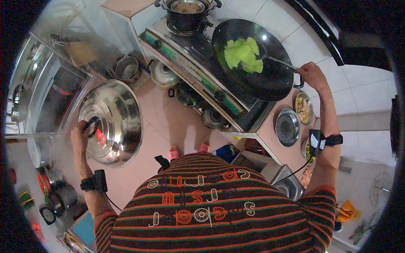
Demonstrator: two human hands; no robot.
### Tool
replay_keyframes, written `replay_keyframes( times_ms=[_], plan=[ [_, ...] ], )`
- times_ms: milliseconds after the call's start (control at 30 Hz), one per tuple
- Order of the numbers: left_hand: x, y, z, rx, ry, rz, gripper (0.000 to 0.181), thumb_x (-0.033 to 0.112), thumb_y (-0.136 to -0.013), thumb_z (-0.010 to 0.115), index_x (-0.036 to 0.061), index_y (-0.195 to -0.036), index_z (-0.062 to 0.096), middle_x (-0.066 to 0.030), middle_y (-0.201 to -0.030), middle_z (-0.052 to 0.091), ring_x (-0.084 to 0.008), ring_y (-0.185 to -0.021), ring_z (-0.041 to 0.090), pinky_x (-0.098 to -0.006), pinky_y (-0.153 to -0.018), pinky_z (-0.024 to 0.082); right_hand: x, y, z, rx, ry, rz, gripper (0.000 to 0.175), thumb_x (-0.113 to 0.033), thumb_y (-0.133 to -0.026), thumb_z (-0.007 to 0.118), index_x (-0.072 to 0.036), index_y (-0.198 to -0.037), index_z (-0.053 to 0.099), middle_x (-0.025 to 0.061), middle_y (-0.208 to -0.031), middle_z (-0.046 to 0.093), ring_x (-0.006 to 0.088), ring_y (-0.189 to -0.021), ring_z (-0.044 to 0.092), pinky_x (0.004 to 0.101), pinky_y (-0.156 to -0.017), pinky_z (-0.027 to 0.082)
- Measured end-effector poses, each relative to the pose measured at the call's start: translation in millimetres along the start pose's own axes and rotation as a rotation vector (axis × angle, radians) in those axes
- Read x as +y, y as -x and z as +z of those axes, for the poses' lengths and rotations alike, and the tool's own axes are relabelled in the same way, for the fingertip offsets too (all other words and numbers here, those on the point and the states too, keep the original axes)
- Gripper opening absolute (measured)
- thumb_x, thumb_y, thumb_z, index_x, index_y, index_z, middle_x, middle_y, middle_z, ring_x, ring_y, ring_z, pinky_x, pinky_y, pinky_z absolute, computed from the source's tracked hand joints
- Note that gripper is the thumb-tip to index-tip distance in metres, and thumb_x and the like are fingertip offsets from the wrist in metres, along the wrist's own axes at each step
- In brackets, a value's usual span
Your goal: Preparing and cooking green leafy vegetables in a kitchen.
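My left hand (pixel 79 136) grips the black handle of a large shiny metal wok lid (pixel 121 126), held out to my left above the floor. With my right hand (pixel 311 76) I hold the handle end of a metal cooking ladle (pixel 280 62), just over the loop handle of a dark wok (pixel 272 85). The ladle's head rests against pale green leafy vegetable pieces (pixel 243 55) inside the wok. That wok sits on the right side of a gas stove (pixel 202 66); its burner is hidden beneath it.
A black pot (pixel 186 14) stands on the stove's far burner. On the counter right of the stove are a metal bowl (pixel 287 127) and a dish of food (pixel 304 108). Lidded pots (pixel 164 74) sit below the stove. A saucepan (pixel 127 68) stands farther left, near a glass-fronted cabinet (pixel 60 95).
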State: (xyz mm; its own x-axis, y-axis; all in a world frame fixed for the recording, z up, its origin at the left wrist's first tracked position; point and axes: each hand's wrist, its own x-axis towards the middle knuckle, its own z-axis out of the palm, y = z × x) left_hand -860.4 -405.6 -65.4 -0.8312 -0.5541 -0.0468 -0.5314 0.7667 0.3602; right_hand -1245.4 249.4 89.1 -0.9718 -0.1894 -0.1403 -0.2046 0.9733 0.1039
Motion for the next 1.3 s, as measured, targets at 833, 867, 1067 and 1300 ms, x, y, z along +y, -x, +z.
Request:
replay_keyframes(
  times_ms=[833, 867, 1067, 1300],
  plan=[
    [6.8, -0.8, 4.5, -0.028, 0.007, 0.026, 0.017, 0.005, -0.074, 0.064, 0.0018, -0.090, 0.061, -0.0143, -0.075, 0.063, -0.0253, -0.068, 0.062, -0.0334, -0.063, 0.045, -34.6, 17.6, 16.2, 0.195, 0.637, -0.410, 0.029, -0.007, -0.082, 0.049, -0.014, -0.107, 0.061, 0.0121, -0.082, 0.061, 0.0285, -0.076, 0.063, 0.0400, -0.060, 0.050],
    [3.8, 0.1, 5.7, -0.028, 0.024, 0.021, 0.017, 0.005, -0.073, 0.064, 0.0014, -0.089, 0.061, -0.0145, -0.075, 0.063, -0.0249, -0.067, 0.061, -0.0331, -0.062, 0.045, -33.0, 18.1, 8.2, 0.195, 0.637, -0.415, 0.029, -0.007, -0.082, 0.049, -0.014, -0.107, 0.061, 0.0121, -0.082, 0.061, 0.0285, -0.076, 0.063, 0.0400, -0.060, 0.050],
    [4.3, 0.4, 7.2, -0.018, 0.046, 0.066, 0.016, 0.005, -0.073, 0.065, -0.0010, -0.087, 0.060, -0.0157, -0.071, 0.061, -0.0228, -0.062, 0.059, -0.0326, -0.060, 0.044, -50.6, 3.8, -14.0, 0.324, 0.636, -0.266, 0.032, -0.009, -0.084, 0.046, -0.017, -0.112, 0.060, 0.0100, -0.082, 0.062, 0.0267, -0.076, 0.064, 0.0392, -0.062, 0.051],
    [11.4, 2.7, 2.9, -0.070, 0.092, -0.024, 0.015, 0.006, -0.073, 0.065, -0.0028, -0.085, 0.060, -0.0165, -0.071, 0.062, -0.0209, -0.062, 0.060, -0.0324, -0.059, 0.044, -70.4, -30.1, 9.6, 0.190, 0.731, -0.393, 0.025, -0.007, -0.081, 0.050, -0.010, -0.104, 0.060, 0.0110, -0.084, 0.063, 0.0267, -0.082, 0.064, 0.0376, -0.064, 0.051]
  ],
)
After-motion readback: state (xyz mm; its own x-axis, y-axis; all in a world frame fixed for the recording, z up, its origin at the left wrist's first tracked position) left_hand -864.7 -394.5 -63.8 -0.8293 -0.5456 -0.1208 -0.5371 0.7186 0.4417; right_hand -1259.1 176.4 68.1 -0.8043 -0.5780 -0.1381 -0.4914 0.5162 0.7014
